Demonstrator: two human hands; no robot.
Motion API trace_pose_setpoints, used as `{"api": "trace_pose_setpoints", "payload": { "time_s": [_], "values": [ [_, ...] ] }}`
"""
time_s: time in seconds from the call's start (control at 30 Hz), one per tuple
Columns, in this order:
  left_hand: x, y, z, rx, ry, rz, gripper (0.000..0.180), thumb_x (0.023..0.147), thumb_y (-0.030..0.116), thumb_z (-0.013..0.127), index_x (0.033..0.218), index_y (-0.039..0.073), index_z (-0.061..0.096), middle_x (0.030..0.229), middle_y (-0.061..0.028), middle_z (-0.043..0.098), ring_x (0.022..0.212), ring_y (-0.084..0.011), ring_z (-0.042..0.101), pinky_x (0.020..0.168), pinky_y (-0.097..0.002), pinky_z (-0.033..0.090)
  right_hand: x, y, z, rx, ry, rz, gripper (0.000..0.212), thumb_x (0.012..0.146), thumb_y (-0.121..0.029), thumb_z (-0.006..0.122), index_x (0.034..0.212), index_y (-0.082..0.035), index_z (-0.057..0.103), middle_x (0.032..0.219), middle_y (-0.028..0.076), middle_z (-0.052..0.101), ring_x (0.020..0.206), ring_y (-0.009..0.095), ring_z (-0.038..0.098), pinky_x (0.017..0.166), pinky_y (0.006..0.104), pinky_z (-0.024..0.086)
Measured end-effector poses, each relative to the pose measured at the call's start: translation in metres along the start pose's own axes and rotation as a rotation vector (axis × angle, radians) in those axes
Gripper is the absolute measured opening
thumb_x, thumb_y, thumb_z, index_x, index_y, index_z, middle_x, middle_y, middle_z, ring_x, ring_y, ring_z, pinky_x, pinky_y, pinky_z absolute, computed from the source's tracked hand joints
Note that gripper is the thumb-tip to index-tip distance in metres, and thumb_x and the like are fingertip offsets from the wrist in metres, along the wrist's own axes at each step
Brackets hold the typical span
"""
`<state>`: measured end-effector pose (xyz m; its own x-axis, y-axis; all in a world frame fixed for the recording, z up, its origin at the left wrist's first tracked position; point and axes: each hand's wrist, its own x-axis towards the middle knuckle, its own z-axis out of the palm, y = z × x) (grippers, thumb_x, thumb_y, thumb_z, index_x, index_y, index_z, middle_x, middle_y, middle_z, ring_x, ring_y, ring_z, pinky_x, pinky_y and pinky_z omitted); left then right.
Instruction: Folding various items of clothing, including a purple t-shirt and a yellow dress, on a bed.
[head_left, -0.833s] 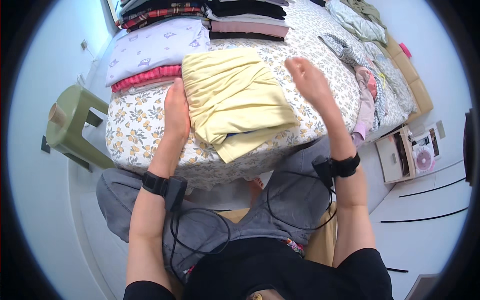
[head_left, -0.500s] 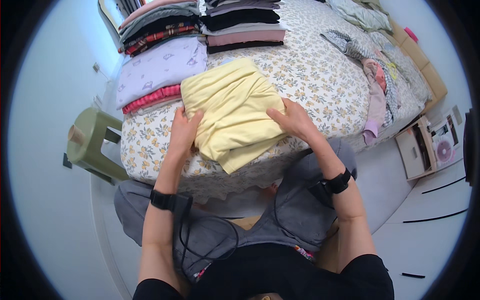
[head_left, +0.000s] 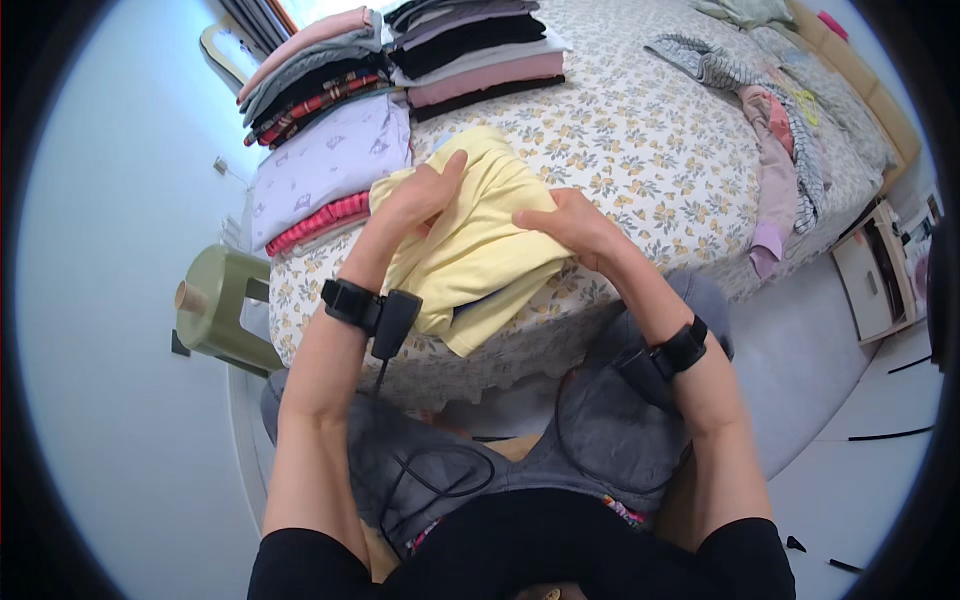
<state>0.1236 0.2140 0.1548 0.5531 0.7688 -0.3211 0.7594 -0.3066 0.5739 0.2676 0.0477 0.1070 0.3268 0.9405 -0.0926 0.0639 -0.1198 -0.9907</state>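
A folded pale yellow garment (head_left: pixel 490 205) lies wrinkled near the front edge of the bed, its near layers slightly apart with a dark blue patch between them. Across its upper left part rests my left hand (head_left: pixel 425 200), one finger stretched over the cloth; its other fingers are partly hidden. My right hand (head_left: pixel 575 225) grips the garment's right edge, thumb on top and the other fingers out of sight beneath.
Stacks of folded clothes stand behind: a lilac patterned piece (head_left: pixel 335 160) over red cloth, and a dark and pink pile (head_left: pixel 485 80). Loose clothes (head_left: pixel 775 170) lie at the right on the flowered bedspread (head_left: pixel 660 190). A green stool (head_left: pixel 215 300) holds a cardboard tube.
My left hand has moved from the garment's left edge up and over its top. The right hand keeps its hold on the right edge. The whole view has shifted slightly.
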Motion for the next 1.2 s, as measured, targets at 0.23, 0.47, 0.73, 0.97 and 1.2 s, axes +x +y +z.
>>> {"api": "trace_pose_setpoints", "payload": {
  "time_s": [0.23,0.47,0.73,0.97,1.2],
  "values": [
    [-0.027,0.011,-0.030,-1.186,-0.217,0.270,0.080,0.089,0.067,0.010,0.135,0.009,0.038,0.120,-0.0179,0.052,0.108,-0.0310,0.053,0.093,-0.0495,0.043,0.018,-0.172,0.010,-1.086,-0.132,-0.767,0.029,0.072,-0.013,0.066,0.100,-0.006,0.064,0.093,0.012,0.065,0.077,0.022,0.066,0.068,0.0308,0.053],
    [-0.079,-0.024,-0.031,-2.041,-0.336,0.704,0.060,0.097,0.047,0.020,0.140,0.007,0.030,0.144,-0.0147,0.033,0.131,-0.0341,0.033,0.106,-0.0544,0.028,-0.033,-0.159,0.038,-1.486,0.000,-1.272,0.029,0.073,-0.005,0.063,0.101,-0.011,0.061,0.093,0.008,0.060,0.080,0.021,0.063,0.064,0.0332,0.051],
    [-0.143,-0.160,0.002,-1.987,-0.264,0.145,0.093,0.090,0.066,0.026,0.136,-0.014,0.017,0.141,-0.0327,0.024,0.132,-0.0417,0.029,0.108,-0.0508,0.027,-0.097,-0.006,-0.041,-1.229,0.056,-0.666,0.034,0.081,-0.007,0.058,0.114,-0.009,0.059,0.106,0.012,0.061,0.094,0.025,0.060,0.074,0.0375,0.048],
    [-0.149,-0.131,0.022,-0.742,0.179,-0.031,0.057,0.093,0.053,0.043,0.102,-0.002,0.056,0.083,-0.0066,0.060,0.069,-0.0134,0.059,0.059,-0.0271,0.050,-0.009,-0.021,-0.037,-0.982,0.191,0.013,0.049,0.089,-0.044,0.050,0.089,0.003,0.062,0.078,0.017,0.064,0.074,0.031,0.064,0.070,0.0391,0.049],
    [-0.157,-0.084,0.077,-0.547,0.628,0.211,0.033,0.083,0.013,0.069,0.104,-0.007,0.052,0.086,-0.0053,0.062,0.065,-0.0063,0.052,0.059,-0.0200,0.045,0.015,0.016,0.011,-1.007,0.507,-0.397,0.041,0.094,-0.034,0.044,0.078,0.001,0.059,0.070,0.022,0.060,0.068,0.038,0.060,0.064,0.0468,0.045]
  ]
}}
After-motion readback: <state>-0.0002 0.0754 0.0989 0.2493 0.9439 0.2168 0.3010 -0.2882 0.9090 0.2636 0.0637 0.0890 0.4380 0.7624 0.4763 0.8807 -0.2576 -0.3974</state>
